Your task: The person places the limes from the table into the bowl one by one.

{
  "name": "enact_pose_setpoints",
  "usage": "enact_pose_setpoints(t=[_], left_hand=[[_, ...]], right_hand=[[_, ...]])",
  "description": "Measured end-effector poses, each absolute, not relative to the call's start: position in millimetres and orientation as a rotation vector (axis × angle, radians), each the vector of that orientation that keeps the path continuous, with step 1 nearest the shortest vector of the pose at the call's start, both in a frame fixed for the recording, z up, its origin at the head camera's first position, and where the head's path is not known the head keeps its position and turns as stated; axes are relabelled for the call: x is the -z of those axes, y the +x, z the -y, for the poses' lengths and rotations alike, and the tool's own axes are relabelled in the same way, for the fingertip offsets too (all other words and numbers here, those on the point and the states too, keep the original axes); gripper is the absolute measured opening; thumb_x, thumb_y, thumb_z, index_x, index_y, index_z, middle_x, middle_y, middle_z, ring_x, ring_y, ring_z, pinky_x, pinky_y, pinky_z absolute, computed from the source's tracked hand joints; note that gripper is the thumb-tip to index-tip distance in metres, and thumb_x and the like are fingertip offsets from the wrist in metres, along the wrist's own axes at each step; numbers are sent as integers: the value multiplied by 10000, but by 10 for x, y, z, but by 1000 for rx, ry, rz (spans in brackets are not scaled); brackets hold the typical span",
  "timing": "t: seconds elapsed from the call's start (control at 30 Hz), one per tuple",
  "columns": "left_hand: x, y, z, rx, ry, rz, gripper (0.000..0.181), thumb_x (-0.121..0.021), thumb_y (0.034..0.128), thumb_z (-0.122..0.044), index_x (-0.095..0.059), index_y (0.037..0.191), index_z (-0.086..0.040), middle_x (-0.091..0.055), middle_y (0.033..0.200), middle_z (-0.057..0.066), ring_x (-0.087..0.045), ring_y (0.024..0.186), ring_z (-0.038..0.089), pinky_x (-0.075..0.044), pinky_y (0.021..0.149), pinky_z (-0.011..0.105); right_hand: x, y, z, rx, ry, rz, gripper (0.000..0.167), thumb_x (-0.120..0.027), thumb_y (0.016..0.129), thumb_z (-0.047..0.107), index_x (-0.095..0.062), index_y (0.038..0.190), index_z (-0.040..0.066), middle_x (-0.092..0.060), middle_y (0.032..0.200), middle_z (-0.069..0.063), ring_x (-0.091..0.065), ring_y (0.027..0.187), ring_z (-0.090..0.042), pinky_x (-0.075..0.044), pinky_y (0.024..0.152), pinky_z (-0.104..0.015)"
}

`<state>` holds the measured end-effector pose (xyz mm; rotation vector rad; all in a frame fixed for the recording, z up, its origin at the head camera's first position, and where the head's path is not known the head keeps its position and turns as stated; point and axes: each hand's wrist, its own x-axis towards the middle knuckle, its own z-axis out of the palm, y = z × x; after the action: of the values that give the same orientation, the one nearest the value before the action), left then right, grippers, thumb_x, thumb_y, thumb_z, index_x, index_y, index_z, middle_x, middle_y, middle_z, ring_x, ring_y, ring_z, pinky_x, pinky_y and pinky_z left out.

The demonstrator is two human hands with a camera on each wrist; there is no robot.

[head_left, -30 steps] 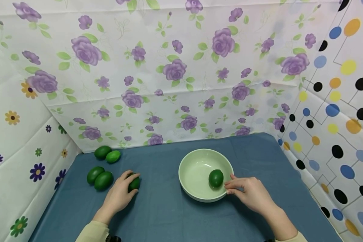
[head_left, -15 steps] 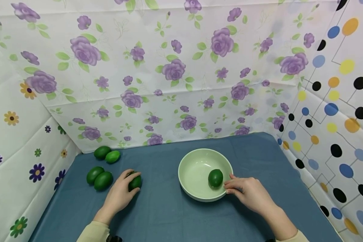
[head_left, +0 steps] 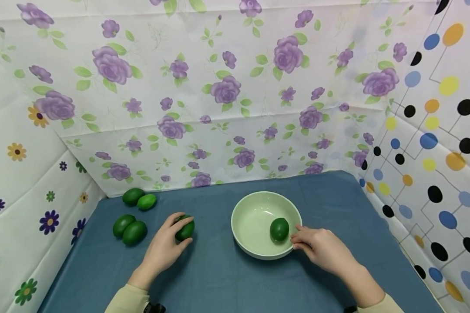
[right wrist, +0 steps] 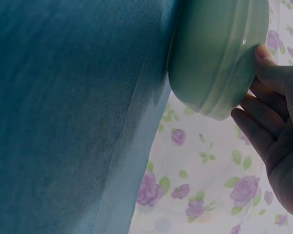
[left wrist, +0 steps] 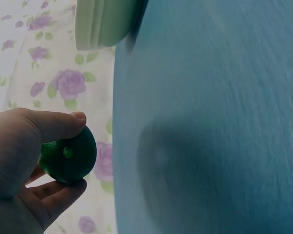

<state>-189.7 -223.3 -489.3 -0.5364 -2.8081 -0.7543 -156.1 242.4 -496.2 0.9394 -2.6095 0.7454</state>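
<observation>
My left hand [head_left: 164, 245] holds a dark green lime [head_left: 185, 228] between thumb and fingers. In the left wrist view that lime [left wrist: 68, 155] is raised off the cloth, its stubby tip facing the camera. To the right stands a pale green bowl [head_left: 247, 243] with another lime [head_left: 279, 229] lying inside it. My right hand [head_left: 325, 250] grips the bowl's right rim. The right wrist view has the thumb [right wrist: 263, 54] against the bowl's wall [right wrist: 210, 53], the other fingers at its far side.
Two limes [head_left: 134, 233] lie touching left of my left hand. Behind them, a dark lime [head_left: 133, 197] sits beside a smaller, brighter one [head_left: 146, 201]. Blue cloth [head_left: 219, 278] covers the table. Patterned sheets [head_left: 203, 91] enclose the back and both sides.
My left hand has moved right and slightly away with the lime, coming nearer the bowl. The right hand and the bowl stay where they were.
</observation>
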Motion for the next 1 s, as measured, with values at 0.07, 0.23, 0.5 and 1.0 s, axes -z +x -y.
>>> enact_pose_setpoints(t=[0.07, 0.23, 0.5, 1.0], left_hand=[[4884, -1886, 2206, 762, -546, 2804, 632, -919, 877, -121, -675, 1457, -178, -523, 1536, 133, -620, 1295, 369, -596, 934, 549], [4872, -1871, 2149, 776, -573, 2794, 635, -922, 873, -116, -676, 1455, -185, -526, 1532, 126, -632, 1282, 354, -605, 924, 529], [4828, -1840, 2050, 802, -603, 2759, 651, -934, 855, -98, -683, 1444, -214, -530, 1526, 82, -642, 1268, 323, -617, 877, 474], [4679, -1827, 1756, 897, -738, 2696, 665, -924, 871, -119, -665, 1469, -251, -525, 1540, 43, -635, 1288, 270, -620, 884, 414]], right_hand=[[4956, -1565, -2418, -741, 955, 2616, 148, -873, 895, 95, -845, 1029, 153, -805, 1048, 61, -729, 1192, -302, -646, 868, -392], [4952, -1558, -2405, -748, 955, 2627, 136, -863, 906, 76, -833, 1014, 153, -797, 1030, 70, -736, 1182, -275, -647, 855, -363], [4972, -1560, -2401, -722, 950, 2619, 140, -871, 897, 73, -833, 1005, 155, -792, 1062, 50, -731, 1193, -268, -637, 904, -402], [4979, -1595, -2424, -769, 984, 2589, 154, -876, 889, 63, -832, 995, 166, -788, 1055, 69, -741, 1169, -244, -626, 936, -422]])
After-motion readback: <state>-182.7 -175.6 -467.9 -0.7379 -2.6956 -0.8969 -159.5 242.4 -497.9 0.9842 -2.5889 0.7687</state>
